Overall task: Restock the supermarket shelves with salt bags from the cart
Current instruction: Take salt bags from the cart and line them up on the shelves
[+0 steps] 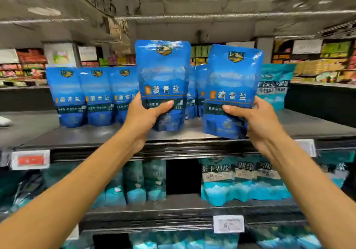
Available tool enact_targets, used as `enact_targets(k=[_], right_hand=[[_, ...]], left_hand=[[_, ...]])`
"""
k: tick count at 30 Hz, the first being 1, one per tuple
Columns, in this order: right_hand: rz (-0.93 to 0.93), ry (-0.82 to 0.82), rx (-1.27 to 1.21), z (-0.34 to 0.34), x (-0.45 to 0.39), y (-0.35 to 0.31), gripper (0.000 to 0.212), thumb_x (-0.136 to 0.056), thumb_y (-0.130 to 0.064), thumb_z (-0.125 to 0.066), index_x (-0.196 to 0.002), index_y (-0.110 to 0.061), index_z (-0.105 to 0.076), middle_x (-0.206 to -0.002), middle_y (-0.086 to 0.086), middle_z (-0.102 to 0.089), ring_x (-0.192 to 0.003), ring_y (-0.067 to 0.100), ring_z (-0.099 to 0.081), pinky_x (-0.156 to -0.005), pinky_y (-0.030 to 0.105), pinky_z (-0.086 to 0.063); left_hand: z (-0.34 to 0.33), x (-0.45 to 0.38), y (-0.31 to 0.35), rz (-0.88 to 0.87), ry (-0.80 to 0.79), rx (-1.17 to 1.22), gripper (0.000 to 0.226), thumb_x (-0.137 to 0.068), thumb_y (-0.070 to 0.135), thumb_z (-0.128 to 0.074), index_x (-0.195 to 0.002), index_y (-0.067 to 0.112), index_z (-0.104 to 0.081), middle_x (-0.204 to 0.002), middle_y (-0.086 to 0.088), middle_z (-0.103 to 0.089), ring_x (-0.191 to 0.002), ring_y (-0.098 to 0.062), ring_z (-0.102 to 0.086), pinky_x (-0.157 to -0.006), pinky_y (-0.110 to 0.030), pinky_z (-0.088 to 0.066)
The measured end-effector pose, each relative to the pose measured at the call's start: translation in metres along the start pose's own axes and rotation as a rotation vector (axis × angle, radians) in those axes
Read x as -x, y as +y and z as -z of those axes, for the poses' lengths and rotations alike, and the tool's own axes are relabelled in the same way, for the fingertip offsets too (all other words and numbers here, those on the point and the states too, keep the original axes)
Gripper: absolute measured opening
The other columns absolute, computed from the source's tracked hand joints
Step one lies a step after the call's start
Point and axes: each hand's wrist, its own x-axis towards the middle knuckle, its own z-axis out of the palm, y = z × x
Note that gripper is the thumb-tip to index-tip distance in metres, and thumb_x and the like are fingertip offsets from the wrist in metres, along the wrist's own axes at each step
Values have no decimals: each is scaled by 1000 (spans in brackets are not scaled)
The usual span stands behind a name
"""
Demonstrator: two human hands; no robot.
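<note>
My left hand (143,116) grips a blue salt bag (163,75) upright, held just above the top shelf (107,135) near its middle. My right hand (256,119) grips a second blue salt bag (234,86), whose bottom edge sits at the shelf's front lip. Three matching blue bags (96,96) stand in a row on the shelf to the left. More blue bags (200,90) show partly behind the two held ones. The cart is out of view.
Teal salt bags (275,86) stand at the right end of the top shelf. The lower shelf holds more teal bags (244,181) with a dark gap (183,175) in the middle. Price tags (30,159) hang on the shelf edges. Other aisles lie behind.
</note>
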Motion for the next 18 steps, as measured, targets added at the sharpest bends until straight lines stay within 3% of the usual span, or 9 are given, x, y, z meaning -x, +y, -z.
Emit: enact_targets(k=[3, 6, 9, 11, 13, 16, 18], right_hand=[[-40, 43, 76, -10, -51, 13, 36, -70, 10, -77, -100, -8, -70, -90, 3, -77, -77, 17, -72, -72, 31, -60], [-109, 45, 153, -11, -82, 34, 43, -71, 14, -76, -109, -2, -67, -103, 14, -74, -84, 22, -70, -83, 37, -60], [-153, 3, 216, -1, -98, 51, 40, -71, 15, -75, -103, -7, -67, -113, 16, -72, -86, 20, -72, -77, 31, -60], [-193, -79, 313, 12, -104, 52, 43, -69, 9, -80, -103, -15, -68, -111, 10, -74, -96, 23, -72, -76, 31, -58], [-230, -160, 516, 24, -105, 49, 44, -68, -5, -87, -104, -23, -71, -106, 2, -76, -99, 21, -70, -73, 33, -54], [-220, -171, 647, 28, -105, 48, 32, -67, -17, -90, -93, -29, -75, -98, -2, -77, -88, 16, -66, -62, 30, -50], [-189, -151, 630, 24, -110, 51, 29, -68, -14, -89, -88, -30, -73, -93, -5, -76, -86, 17, -67, -59, 28, -51]], left_hand=[[-17, -49, -15, 29, -19, -33, 44, -74, 9, -83, -113, 8, -62, -103, -4, -75, -91, -16, -72, -82, -32, -56], [-37, -76, -44, 63, -20, -26, 41, -75, 6, -83, -109, 13, -61, -105, -5, -75, -99, -19, -71, -84, -31, -58], [-43, -90, -72, 107, -14, -93, 40, -78, 3, -80, -112, 9, -60, -106, -10, -73, -103, -26, -69, -90, -36, -57], [-36, -99, -77, 101, -81, -252, 38, -78, 8, -82, -109, 12, -59, -103, -7, -72, -102, -26, -67, -86, -29, -57], [-27, -107, -74, 53, -152, -521, 44, -73, 23, -87, -106, 13, -59, -105, -3, -69, -101, -21, -63, -88, -32, -52], [-19, -109, -66, 17, -165, -860, 55, -66, 47, -87, -87, 11, -52, -81, -3, -57, -73, -20, -53, -63, -33, -44], [-20, -110, -60, 13, -191, -988, 60, -64, 54, -85, -80, 7, -51, -70, -12, -64, -67, -28, -64, -62, -42, -52]])
